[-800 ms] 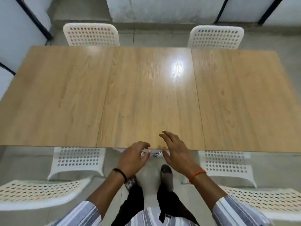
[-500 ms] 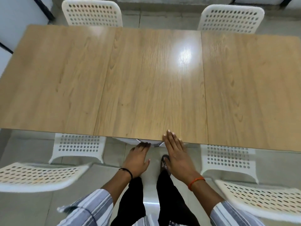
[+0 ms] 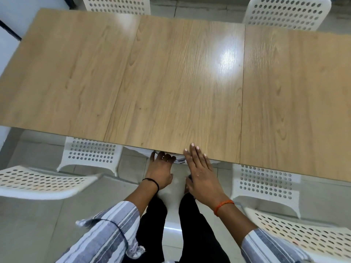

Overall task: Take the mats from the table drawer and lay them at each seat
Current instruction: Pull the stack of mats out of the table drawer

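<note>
My left hand [image 3: 160, 170] reaches under the near edge of the wooden table [image 3: 171, 82], fingers curled at a shiny metal handle [image 3: 179, 160]; whether it grips, I cannot tell. My right hand [image 3: 201, 172] lies flat and open, fingertips on the tabletop just beside it.

We see four white perforated chairs: two tucked at the far side [image 3: 286, 13], [image 3: 116, 4], two near us [image 3: 89, 154], [image 3: 266, 185].
</note>
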